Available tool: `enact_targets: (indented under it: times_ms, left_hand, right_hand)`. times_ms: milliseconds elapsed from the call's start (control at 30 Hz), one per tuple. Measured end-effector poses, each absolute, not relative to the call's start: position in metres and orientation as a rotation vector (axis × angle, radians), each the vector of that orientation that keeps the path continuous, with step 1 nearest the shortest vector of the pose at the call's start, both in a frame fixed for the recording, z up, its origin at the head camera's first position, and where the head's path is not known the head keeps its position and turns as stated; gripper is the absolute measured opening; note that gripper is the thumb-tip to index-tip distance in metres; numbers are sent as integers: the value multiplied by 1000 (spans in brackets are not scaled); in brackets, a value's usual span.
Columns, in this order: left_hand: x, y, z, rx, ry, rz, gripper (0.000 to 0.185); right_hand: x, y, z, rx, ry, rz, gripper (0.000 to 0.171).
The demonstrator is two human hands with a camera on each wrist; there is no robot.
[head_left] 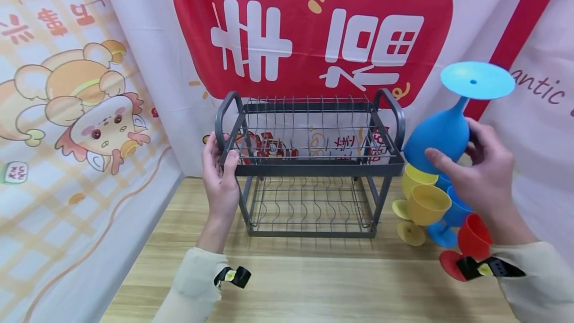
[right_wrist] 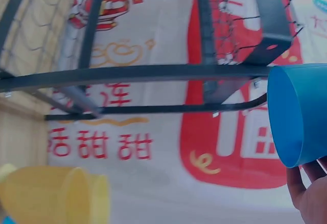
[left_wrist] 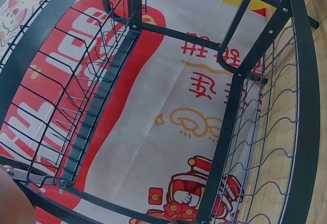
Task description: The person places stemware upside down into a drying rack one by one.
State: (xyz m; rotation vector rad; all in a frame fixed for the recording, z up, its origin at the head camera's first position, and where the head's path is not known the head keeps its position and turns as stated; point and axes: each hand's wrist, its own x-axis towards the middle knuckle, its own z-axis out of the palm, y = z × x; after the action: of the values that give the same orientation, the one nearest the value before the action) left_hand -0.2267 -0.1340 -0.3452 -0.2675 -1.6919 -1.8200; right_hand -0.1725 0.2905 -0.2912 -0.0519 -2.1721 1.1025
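Both hands are busy at mid-frame in the head view. At the left, the left hand curls its thumb and fingers round the front left corner of the dish rack's top tier, and the fingertips are hidden behind the bar. At the right, the right hand grips the bowl of an upturned blue goblet, foot up, just beside the rack's right handle; its mouth is hidden behind the fingers and the cups below.

In the right wrist view only the goblet's smooth round rim shows, cut off by the right edge. The left wrist view shows only a sliver of skin in the lower left corner.

The rack is dark grey metal in two tiers, with thin wavy wires and looped handles. Matte yellow, blue and red goblets huddle at lower right on the pale wooden table, overlapping so that their number is hard to tell.
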Motion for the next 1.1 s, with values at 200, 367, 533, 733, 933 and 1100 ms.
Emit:
enact_targets:
  times_ms: [200, 367, 533, 733, 933, 1100]
  left_hand:
    - [-227, -131, -345, -269, -1692, -1821, 59]
    - [-228, -130, -345, -263, -1678, -1818, 58]
    - [-230, -130, -346, -256, -1670, -1807, 58]
    - [-230, -130, -347, -241, -1678, -1806, 59]
    - [-231, -129, -347, -235, -1671, -1810, 58]
    - [-230, -130, -347, -221, -1666, -1797, 57]
  right_hand:
    - [-169, 282, -266, 11, -2143, 1105, 73]
    - [-170, 269, -251, 48, -2177, 1085, 74]
    - [-178, 247, -241, 130, -2198, 1153, 75]
    - [-197, 224, -238, 223, -2129, 1264, 71]
    - [-216, 208, -237, 238, -2137, 1277, 75]
    - [-228, 197, -232, 230, -2203, 1258, 80]
